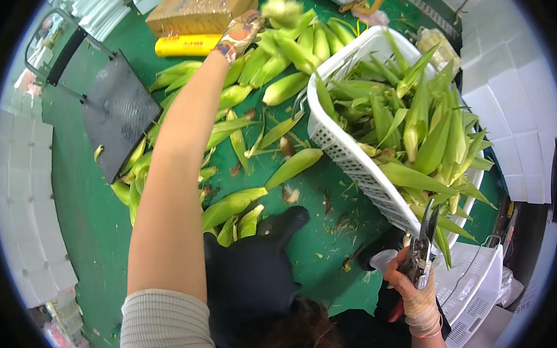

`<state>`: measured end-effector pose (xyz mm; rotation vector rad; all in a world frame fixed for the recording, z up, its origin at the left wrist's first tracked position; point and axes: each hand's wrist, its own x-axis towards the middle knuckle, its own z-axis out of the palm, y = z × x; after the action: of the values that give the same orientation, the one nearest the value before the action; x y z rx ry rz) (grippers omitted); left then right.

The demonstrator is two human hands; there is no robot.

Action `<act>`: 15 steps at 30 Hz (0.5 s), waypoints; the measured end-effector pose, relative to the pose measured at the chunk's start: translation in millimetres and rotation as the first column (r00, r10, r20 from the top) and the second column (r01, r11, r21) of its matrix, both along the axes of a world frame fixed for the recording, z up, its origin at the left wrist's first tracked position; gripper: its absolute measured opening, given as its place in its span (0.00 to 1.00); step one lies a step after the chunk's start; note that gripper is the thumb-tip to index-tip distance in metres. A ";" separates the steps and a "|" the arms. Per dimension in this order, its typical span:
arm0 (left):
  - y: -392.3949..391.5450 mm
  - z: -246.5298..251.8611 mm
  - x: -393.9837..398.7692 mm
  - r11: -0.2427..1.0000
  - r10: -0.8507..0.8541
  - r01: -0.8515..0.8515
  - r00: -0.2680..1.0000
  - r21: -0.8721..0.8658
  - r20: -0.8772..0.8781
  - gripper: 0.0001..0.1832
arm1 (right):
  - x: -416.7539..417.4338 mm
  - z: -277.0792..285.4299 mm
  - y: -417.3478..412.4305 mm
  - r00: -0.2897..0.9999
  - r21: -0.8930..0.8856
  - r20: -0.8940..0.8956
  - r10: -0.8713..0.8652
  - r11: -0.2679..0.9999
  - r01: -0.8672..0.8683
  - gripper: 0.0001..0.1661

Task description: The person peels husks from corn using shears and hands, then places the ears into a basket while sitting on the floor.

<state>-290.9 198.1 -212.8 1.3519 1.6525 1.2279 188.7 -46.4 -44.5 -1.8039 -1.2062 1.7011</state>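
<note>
My left hand (239, 34), in a patterned glove, stretches far forward to the pile of corn ears in green husks (299, 52). Just beyond its fingers is a blurred, pale husked ear (282, 10); whether the fingers hold it, I cannot tell. My right hand (410, 280), in a worn glove with orange-coated fingers, grips a pair of pruning shears (420, 257) low on the right. The shear blades point forward, slightly apart, beside the near corner of a white plastic basket (352, 165). Loose green husks (416, 119) heap above the basket's rim.
A cardboard box (201, 10) and a yellow roll (186, 45) lie beyond the pile. A dark platform trolley (119, 108) stands left. Husk scraps and silk (290, 193) litter the green floor (312, 249). Another white basket (475, 282) is at right; white boxes (17, 201) line the left side.
</note>
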 end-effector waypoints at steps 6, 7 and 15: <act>-171.4 -130.2 -5.5 0.916 -0.400 0.371 0.805 -0.154 -0.439 0.25 | -5.4 -7.1 3.6 0.996 -0.120 0.090 0.001 0.993 0.010 0.15; -213.7 -149.6 4.7 0.826 -0.522 0.373 0.789 -0.424 -0.323 0.22 | -4.4 -9.3 2.8 0.996 -0.130 0.087 0.010 0.991 0.001 0.15; -352.9 -180.8 68.4 0.428 -0.529 -0.030 0.802 -0.903 -0.277 0.47 | -1.9 -16.2 -15.0 0.977 -0.091 0.099 0.189 0.979 -0.180 0.21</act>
<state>-222.5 -154.9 -393.6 1.1738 1.8866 -0.3522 186.8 -61.4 -60.8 -1.9049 -1.4072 1.7976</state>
